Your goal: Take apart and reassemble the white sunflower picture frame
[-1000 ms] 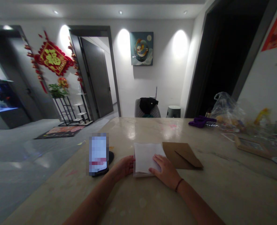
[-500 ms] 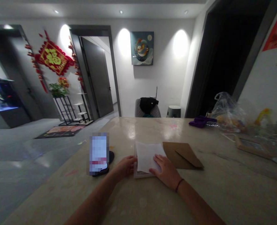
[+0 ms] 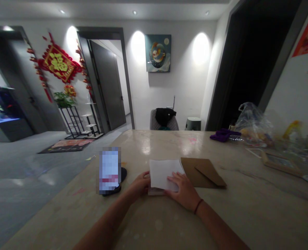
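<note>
A white sheet of paper lies on a thin pale frame or board on the beige table. My right hand rests flat on the sheet's near right corner, fingers stretched out. At the left edge of the sheet and board my left hand has its fingers curled against them. A brown envelope with its flap open lies just right of the sheet, touching it.
A phone stands upright on a dark round stand left of my left hand. At the far right are a purple cloth, a clear plastic bag and a wooden picture frame. A chair stands at the table's far end.
The white sheet has shifted slightly toward me over the board, hiding more of it. Both hands have stayed at its edges with small finger movements.
</note>
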### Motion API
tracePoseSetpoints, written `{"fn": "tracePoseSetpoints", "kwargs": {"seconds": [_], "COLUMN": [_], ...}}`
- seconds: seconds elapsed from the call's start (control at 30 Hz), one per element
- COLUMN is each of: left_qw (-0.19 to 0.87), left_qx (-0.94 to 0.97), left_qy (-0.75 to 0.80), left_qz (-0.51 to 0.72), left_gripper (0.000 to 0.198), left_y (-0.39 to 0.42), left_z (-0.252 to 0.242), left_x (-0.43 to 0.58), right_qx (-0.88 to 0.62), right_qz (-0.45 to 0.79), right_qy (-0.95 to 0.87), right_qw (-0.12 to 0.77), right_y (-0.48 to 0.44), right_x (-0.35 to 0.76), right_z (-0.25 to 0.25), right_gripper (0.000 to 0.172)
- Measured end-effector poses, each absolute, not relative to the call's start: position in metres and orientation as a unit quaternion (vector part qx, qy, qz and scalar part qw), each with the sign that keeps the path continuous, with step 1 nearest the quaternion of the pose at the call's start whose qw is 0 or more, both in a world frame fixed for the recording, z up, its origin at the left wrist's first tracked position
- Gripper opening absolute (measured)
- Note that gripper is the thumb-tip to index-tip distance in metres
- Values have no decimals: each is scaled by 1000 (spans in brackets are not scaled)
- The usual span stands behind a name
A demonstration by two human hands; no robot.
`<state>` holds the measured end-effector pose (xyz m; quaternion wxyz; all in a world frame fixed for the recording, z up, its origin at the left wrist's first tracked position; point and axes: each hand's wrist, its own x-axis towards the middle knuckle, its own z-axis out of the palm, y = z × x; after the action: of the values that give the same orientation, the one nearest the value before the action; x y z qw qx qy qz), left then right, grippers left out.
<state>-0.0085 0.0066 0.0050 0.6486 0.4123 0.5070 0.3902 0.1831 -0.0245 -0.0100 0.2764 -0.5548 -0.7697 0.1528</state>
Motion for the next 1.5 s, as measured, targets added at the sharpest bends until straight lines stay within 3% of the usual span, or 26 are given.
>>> {"fn": "tracePoseSetpoints", "kwargs": {"seconds": [0.3, 0.73, 0.9, 1.23, 1.37, 1.5], "left_qw": [645, 610, 538, 315, 223, 267], "left_qx": [394, 425, 458, 584, 612, 636], "left_qy": [519, 549, 575, 626, 619, 591], "left_qz": [399, 382, 413, 409, 439, 419], "left_gripper": [70, 71, 82, 66, 50, 29], "left_y": [12, 15, 21, 14, 10, 4], "left_z": [-2, -5, -5, 0, 3, 13], "left_x": [-12, -12, -16, -20, -17, -7], "right_qx": [-514, -508, -435, -401, -400, -367], "right_qz": [209, 377, 466, 501, 499, 534], "right_qy": [-684, -364, -305, -327, -329, -333], "right_qw": [473, 684, 707, 694, 695, 685], "right_y": [-16, 0, 2, -1, 1, -1], "right_x": [186, 215, 216, 214, 213, 208], "right_z": [-14, -2, -4, -2, -5, -3], "right_gripper": [35, 36, 36, 34, 37, 36]}}
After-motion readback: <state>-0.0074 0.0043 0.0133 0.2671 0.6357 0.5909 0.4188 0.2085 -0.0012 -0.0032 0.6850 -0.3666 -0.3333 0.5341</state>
